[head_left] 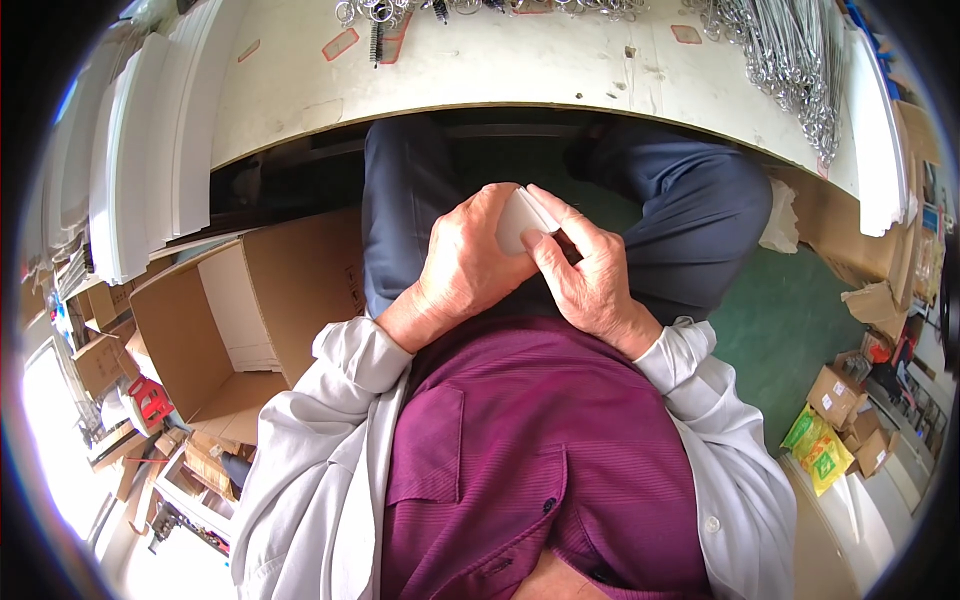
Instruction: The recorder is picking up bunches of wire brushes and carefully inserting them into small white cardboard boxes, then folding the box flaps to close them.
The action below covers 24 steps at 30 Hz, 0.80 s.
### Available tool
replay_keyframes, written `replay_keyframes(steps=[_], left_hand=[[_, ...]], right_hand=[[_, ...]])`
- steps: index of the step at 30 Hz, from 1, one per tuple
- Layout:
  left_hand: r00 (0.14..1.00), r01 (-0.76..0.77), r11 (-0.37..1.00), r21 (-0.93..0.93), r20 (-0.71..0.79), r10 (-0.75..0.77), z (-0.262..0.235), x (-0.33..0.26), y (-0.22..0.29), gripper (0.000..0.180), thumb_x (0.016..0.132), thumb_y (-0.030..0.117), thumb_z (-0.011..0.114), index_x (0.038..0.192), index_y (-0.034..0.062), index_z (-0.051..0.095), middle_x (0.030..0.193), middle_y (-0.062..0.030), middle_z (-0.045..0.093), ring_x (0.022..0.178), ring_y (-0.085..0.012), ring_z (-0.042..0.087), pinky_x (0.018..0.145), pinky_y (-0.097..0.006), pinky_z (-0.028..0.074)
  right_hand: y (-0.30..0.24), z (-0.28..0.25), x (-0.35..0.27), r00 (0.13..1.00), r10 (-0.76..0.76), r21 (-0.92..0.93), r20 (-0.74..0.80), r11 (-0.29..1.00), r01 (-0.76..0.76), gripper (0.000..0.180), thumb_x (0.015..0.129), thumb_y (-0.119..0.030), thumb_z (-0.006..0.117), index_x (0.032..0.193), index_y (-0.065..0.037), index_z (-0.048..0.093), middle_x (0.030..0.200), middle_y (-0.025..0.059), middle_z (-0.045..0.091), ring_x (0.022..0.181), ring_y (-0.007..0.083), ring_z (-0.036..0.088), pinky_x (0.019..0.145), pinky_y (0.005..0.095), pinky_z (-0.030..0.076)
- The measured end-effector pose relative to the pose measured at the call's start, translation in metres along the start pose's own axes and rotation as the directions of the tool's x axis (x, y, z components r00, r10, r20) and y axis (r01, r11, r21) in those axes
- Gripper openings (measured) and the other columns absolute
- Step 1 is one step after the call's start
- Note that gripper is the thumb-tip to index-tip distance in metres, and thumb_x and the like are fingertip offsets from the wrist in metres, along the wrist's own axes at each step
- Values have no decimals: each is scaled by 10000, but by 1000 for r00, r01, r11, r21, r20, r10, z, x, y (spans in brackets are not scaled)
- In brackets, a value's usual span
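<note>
Above my lap, both hands meet around a small white flat-sided thing, perhaps a little box or a stack of cards; its kind does not show. My left hand wraps round its left side, with the fingers mostly hidden behind it. On the other side, my right hand grips it: the thumb presses the near face and the index finger stretches along the upper right edge.
A worn white table spans the far side, with metal rings and long metal rods on it. White panels stand at left, above an open cardboard box. Small cartons and a yellow-green bag sit at right.
</note>
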<state>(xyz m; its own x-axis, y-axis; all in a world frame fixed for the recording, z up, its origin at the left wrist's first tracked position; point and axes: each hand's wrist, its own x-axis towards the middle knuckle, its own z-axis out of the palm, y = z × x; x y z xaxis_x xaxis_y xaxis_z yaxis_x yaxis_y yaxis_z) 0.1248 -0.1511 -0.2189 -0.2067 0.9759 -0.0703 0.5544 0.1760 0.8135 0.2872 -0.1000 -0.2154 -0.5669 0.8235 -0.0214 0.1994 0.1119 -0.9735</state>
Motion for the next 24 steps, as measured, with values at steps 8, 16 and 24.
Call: replay_keyframes(steps=[8,16,24], left_hand=[[999,-36,998,-44,-18,35,-2,7,2,514,744,216,867,1162,-2,661,966,-196,735,848,-340,750,732,-397,607],[998,20,999,-30,-57,-22,-1,6,3,531,767,267,846,1163,-22,642,972,-207,729,875,-383,743,757,-439,614],[999,-8,995,-103,32,11,-3,9,10,478,760,252,853,1096,-17,645,958,-197,723,865,-371,743,745,-434,610]], right_hand=[[-1,-2,3,998,58,77,-9,995,-57,376,1060,-197,628,1347,45,631,1154,246,740,1043,284,754,870,335,573],[1,2,10,1000,8,69,-23,998,-6,350,1082,-188,584,1348,33,638,1160,219,749,1044,253,746,885,323,565],[6,-11,0,978,202,344,54,916,-208,416,1117,-294,534,1397,-4,638,1096,56,743,849,57,608,776,224,514]])
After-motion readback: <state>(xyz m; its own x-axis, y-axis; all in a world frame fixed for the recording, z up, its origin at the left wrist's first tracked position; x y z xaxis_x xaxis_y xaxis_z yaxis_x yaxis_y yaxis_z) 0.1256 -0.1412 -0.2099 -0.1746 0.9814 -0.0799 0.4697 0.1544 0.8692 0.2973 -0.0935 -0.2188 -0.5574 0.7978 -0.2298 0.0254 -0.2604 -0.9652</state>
